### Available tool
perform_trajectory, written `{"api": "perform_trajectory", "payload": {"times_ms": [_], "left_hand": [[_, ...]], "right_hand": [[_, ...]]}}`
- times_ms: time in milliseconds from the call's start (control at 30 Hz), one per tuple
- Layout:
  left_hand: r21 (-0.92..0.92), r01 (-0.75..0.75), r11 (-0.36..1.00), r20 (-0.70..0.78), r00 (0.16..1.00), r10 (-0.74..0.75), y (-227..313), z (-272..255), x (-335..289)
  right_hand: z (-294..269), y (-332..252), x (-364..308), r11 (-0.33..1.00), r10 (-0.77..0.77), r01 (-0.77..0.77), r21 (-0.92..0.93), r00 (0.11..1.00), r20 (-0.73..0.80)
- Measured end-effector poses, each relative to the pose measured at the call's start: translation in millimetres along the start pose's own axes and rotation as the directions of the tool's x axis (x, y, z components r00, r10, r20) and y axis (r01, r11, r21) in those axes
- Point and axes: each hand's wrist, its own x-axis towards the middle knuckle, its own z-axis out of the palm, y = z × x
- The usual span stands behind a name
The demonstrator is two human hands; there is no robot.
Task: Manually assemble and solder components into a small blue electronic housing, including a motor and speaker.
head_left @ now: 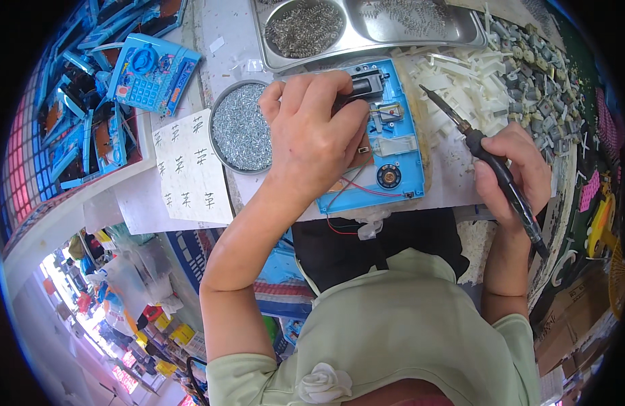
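A blue plastic toy casing [410, 177] lies open on the work surface in front of me, its inside facing up. In it are a small motor [391, 112], a round speaker [388, 176] and thin red and dark wires. My left hand [312, 125] rests over the casing's left part, fingers curled round a black plastic part [368, 84] at its top; the palm hides what lies beneath. To the right of the casing, my right hand [512, 169] grips the black handle of a soldering iron [498, 164]. Its thin tip points up and left, apart from the casing.
A round bowl of small screws [241, 128] and a handwritten sheet [191, 172] lie left. Behind is a metal tray [370, 51] with small springs. White plastic pieces [461, 84] and grey motors [552, 101] heap at right. Blue toy casings [153, 74] pile up far left.
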Motion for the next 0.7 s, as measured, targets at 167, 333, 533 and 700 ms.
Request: {"api": "perform_trajectory", "payload": {"times_ms": [167, 333, 533, 700], "left_hand": [[-0.046, -0.053, 0.998, -0.027, 0.998, 0.052, -3.2, 6.8, -0.6], [-0.063, -0.077, 0.995, -0.045, 0.996, 0.075, -2.9, 8.8, -0.2], [-0.127, -0.090, 0.988, -0.069, 0.994, 0.082, -5.0, 11.1, -1.7], [-0.111, -0.113, 0.987, -0.046, 0.993, 0.108, -0.9, 8.5, 1.8]], "right_hand": [[1.7, 4.7, -1.3, 1.000, -0.013, 0.013, 0.010, 1.000, -0.010], [2.2, 5.9, -1.6, 1.000, -0.009, 0.010, 0.012, 1.000, -0.013], [2.2, 6.7, -3.0, 1.000, -0.028, 0.028, 0.000, 0.999, -0.019], [2.8, 6.6, -3.9, 1.000, -0.013, 0.013, 0.007, 1.000, -0.019]]}}
